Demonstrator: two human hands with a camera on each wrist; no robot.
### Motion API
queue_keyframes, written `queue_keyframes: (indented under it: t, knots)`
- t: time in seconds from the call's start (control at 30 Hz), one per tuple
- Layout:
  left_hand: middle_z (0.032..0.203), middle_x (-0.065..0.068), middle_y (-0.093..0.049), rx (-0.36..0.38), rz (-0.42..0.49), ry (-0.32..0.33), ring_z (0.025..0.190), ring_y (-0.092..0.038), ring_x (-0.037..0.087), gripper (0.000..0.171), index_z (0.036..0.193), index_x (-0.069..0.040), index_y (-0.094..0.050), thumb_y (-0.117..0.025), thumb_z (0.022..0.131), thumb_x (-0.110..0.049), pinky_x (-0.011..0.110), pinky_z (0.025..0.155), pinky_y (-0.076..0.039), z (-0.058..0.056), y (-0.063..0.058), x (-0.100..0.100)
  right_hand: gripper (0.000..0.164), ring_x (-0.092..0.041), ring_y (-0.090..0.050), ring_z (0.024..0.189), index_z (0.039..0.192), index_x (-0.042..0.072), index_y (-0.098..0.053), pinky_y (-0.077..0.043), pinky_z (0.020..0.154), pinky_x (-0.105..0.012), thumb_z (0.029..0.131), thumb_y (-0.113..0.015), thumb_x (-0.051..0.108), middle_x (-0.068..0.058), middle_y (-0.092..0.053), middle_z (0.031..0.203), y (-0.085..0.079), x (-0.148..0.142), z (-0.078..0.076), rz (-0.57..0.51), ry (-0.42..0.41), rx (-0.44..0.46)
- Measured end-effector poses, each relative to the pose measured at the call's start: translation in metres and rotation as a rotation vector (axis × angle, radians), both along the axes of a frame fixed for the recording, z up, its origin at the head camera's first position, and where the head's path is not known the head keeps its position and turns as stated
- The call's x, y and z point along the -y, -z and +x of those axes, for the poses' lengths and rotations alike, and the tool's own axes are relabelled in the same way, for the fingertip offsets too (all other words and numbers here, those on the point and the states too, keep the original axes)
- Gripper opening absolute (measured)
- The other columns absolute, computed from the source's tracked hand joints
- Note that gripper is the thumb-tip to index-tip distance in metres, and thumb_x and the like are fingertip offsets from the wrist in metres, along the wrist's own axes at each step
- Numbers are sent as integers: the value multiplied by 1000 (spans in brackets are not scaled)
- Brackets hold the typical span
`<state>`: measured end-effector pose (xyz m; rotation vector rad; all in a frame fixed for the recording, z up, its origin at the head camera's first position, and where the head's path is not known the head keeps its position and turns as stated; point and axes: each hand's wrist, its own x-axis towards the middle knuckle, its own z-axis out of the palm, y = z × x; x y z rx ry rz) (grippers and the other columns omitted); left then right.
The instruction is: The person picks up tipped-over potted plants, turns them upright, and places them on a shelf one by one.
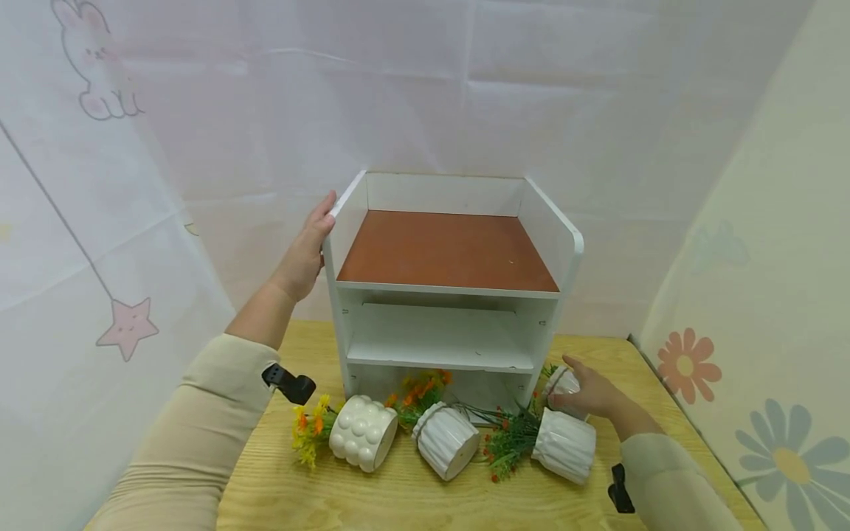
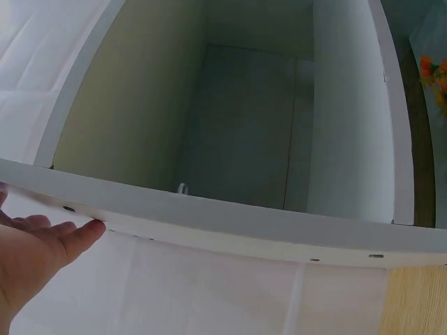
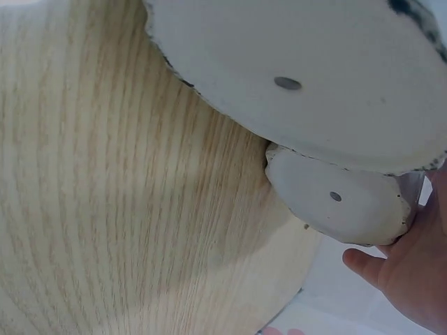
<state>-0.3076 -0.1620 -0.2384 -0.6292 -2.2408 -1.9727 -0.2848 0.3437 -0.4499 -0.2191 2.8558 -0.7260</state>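
My left hand [image 1: 304,254] lies against the outer left side of a white shelf unit [image 1: 441,293] with a brown top board. In the left wrist view, its fingertips [image 2: 91,229] touch the side panel. At the right, my right hand [image 1: 593,393] grips a white flower pot [image 1: 561,381] lying on its side, partly covered by the hand. The right wrist view shows this pot's round base [image 3: 335,197] beyond the larger base of a nearer pot [image 3: 286,42]. That nearer ribbed white pot [image 1: 564,447], with green and red flowers [image 1: 514,440], lies just in front of the hand.
On the wooden table [image 1: 372,505], before the shelf unit, lie a bubbled cream pot [image 1: 361,434] with yellow flowers [image 1: 308,433] and a pleated white pot [image 1: 446,441] with orange flowers [image 1: 421,391]. Printed cloth [image 1: 425,96] hangs behind and at both sides.
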Motion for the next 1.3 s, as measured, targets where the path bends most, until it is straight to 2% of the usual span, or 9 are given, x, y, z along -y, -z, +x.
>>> queue_keyframes:
  t: [0.13, 0.27, 0.47, 0.7, 0.9, 1.0, 1.3]
  knots:
    - [160, 11, -15, -1, -7, 4, 127, -33, 23, 61, 159, -29, -6, -20, 101, -41, 40, 104, -29, 0, 1, 0, 102, -61, -33, 130, 153, -4, -21, -39, 93, -69, 82, -73, 48, -39, -29, 148, 10, -3, -2, 59, -13, -41]
    - [154, 15, -22, -2, 7, -6, 117, -37, 14, 61, 159, -26, -7, -20, 101, -41, 37, 100, -31, 2, 1, -3, 100, -62, -35, 127, 152, -1, -26, -40, 91, -70, 79, -76, 45, -40, -33, 145, 15, -6, -2, 128, -2, -76]
    - [154, 16, -22, 4, 22, -18, 119, -36, 15, 62, 159, -26, -7, -21, 100, -41, 36, 100, -30, 5, 1, -5, 99, -64, -40, 120, 152, 2, -27, -43, 86, -69, 77, -78, 41, -42, -34, 142, 16, -4, 1, 171, 35, -86]
    - [150, 19, -25, 2, 30, -9, 120, -36, 20, 63, 159, -24, -8, -21, 100, -40, 37, 99, -30, 7, 0, -6, 99, -66, -37, 121, 153, 2, -26, -42, 87, -70, 78, -76, 45, -43, -31, 143, 17, -5, 7, 154, 67, -94]
    - [134, 8, -37, 0, 44, -16, 110, -41, 13, 62, 158, -22, -11, -22, 99, -39, 37, 95, -33, 6, -1, -7, 102, -66, -36, 122, 152, 1, -25, -41, 88, -71, 77, -76, 48, -43, -32, 143, 18, -8, 12, 128, 84, -126]
    - [128, 4, -40, -3, 50, -19, 108, -43, 13, 61, 157, -21, -12, -23, 99, -37, 35, 92, -34, 6, -1, -7, 103, -65, -37, 123, 152, 0, -24, -41, 89, -71, 78, -75, 49, -43, -32, 143, 18, -10, 15, 99, 96, -138]
    - [130, 8, -39, -6, 37, -30, 109, -43, 17, 61, 157, -19, -13, -22, 99, -37, 31, 88, -36, 6, 0, -4, 109, -62, -32, 129, 155, -1, -15, -39, 92, -70, 79, -74, 50, -40, -28, 148, 23, -18, 21, 1, 140, -143]
